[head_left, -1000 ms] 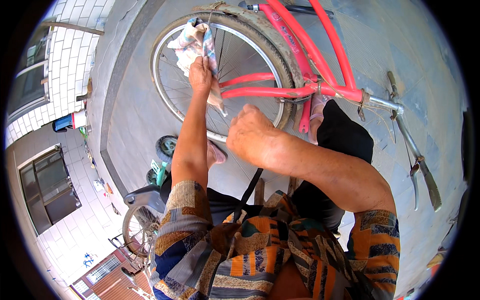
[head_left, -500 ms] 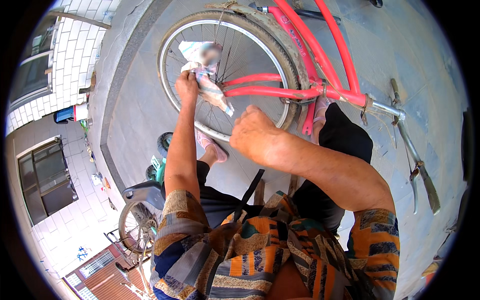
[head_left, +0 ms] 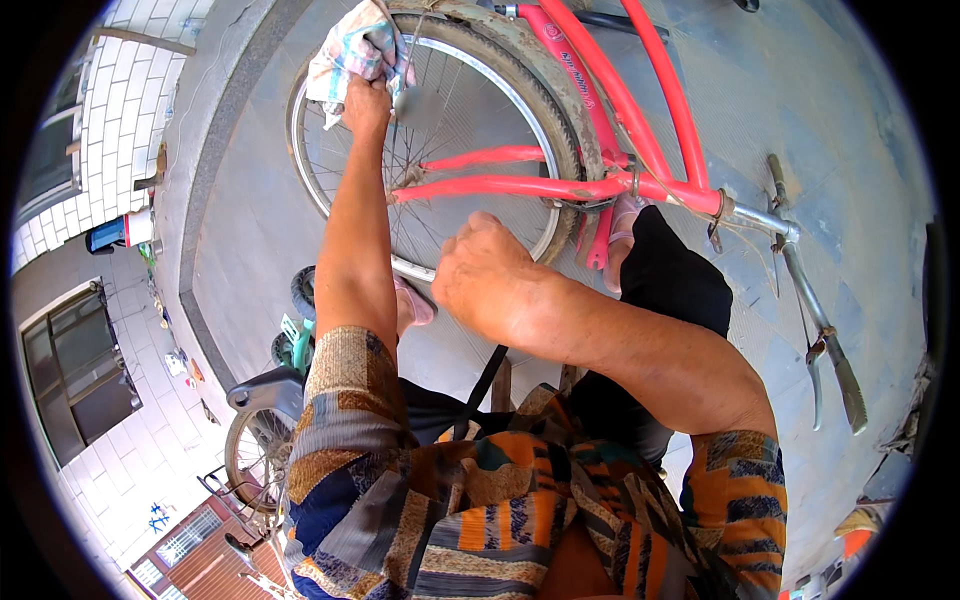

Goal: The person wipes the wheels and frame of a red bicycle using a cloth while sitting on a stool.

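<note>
Cloth: a pale checked rag (head_left: pixel 352 52), bunched up, at the top of the frame left of centre, pressed against the wheel's rim and tyre.
Left hand: the left hand (head_left: pixel 366 105) is at the end of an arm stretched straight up the frame; its fingers are closed on the rag's lower edge, holding it to the rim.
Wheel: a spoked bicycle wheel (head_left: pixel 470 130) with a shiny metal rim and a dusty grey tyre (head_left: pixel 560 110), filling the upper middle of the frame; the spokes run in to a hub near the frame's stays.
Right hand: the right hand (head_left: pixel 487 272) sits in the centre of the frame, at the wheel's lower rim; its fingers are curled inward, but the back of the hand hides what they grip, so I cannot tell whether they hold the rim or are merely clenched beside it.
Bicycle frame: red tubes (head_left: pixel 600 110) slant from the top centre down to the right, and two red stays (head_left: pixel 500 185) run across the wheel towards its hub.
Stand: a grey metal kickstand (head_left: pixel 825 340) reaches down the right side of the frame from the red tubes' end.
Foot: a foot in a pink sandal (head_left: pixel 412 305) lies just below the wheel, between the two forearms.
Clothing: a patterned orange, blue and grey shirt (head_left: pixel 480 510) fills the lower centre; a dark trouser leg (head_left: pixel 670 280) rises to the right of the right hand.
Ground: grey paving (head_left: pixel 250 230) under the wheel.
Lower left: a small teal wheeled toy (head_left: pixel 300 335) and part of another spoked wheel (head_left: pixel 255 455).
</note>
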Demonstrator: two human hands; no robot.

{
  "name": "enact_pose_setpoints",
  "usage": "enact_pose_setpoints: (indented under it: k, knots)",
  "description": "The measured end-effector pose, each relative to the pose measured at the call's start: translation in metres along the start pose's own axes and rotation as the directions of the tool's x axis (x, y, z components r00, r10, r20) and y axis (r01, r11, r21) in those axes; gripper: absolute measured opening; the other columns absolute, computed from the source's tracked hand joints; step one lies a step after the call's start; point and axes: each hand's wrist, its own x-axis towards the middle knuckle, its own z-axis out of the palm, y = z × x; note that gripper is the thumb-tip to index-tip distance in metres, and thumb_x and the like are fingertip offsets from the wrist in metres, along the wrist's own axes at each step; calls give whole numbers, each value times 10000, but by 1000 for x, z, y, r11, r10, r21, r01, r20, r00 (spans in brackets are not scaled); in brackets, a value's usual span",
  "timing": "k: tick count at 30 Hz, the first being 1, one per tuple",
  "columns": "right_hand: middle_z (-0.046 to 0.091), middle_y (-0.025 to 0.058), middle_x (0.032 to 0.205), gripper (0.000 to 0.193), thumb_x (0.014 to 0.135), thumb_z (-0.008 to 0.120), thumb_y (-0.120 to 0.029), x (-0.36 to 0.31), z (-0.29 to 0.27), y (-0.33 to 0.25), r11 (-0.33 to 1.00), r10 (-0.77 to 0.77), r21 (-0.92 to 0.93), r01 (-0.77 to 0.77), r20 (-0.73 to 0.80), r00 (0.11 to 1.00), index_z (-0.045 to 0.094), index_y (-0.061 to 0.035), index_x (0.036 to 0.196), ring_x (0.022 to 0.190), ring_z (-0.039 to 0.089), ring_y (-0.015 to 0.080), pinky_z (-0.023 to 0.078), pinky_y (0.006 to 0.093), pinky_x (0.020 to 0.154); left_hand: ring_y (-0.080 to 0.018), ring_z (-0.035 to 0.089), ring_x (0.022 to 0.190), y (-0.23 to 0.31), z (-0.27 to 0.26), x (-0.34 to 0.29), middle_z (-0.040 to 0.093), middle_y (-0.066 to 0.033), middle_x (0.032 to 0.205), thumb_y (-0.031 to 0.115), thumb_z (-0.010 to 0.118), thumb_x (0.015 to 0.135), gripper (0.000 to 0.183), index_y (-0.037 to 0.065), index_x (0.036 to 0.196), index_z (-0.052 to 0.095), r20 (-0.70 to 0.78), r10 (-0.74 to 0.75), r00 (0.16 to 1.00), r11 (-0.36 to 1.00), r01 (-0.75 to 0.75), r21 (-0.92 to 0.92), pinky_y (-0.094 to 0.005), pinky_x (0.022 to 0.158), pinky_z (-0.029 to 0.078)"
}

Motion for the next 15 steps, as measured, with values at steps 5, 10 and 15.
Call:
enact_pose_setpoints:
  k: [5, 10, 15]
  knots:
    - [659, 63, 838, 135, 737, 615, -151, 2, -1, 7, 1000, 21, 5, -21, 44, 999, 717, -114, 818, 863, 619, 212, 405, 347, 742, -399, 640, 817, -21, -6, -13, 662, -218, 864, 178, 575, 798, 211, -20, 823, 646, 33, 269, 962, 933, -269, 237, -475, 732, 498]
    - [664, 62, 838, 134, 736, 615, -150, 6, 2, 2, 1000, -14, -12, 15, 53, 998, 716, -118, 819, 851, 626, 214, 414, 344, 740, -385, 627, 786, -67, -18, -52, 647, -184, 848, 137, 593, 773, 138, 11, 788, 646, 175, 372, 912, 875, -407, 263, -474, 704, 497]
    - [671, 68, 830, 135, 742, 613, -149, 10, 6, 1, 999, -41, -16, 43, 86, 995, 714, -116, 825, 842, 634, 218, 421, 347, 736, -377, 621, 802, -75, -29, -61, 650, -195, 877, 154, 631, 761, 148, 12, 800, 645, 188, 376, 907, 885, -412, 217, -451, 703, 494]
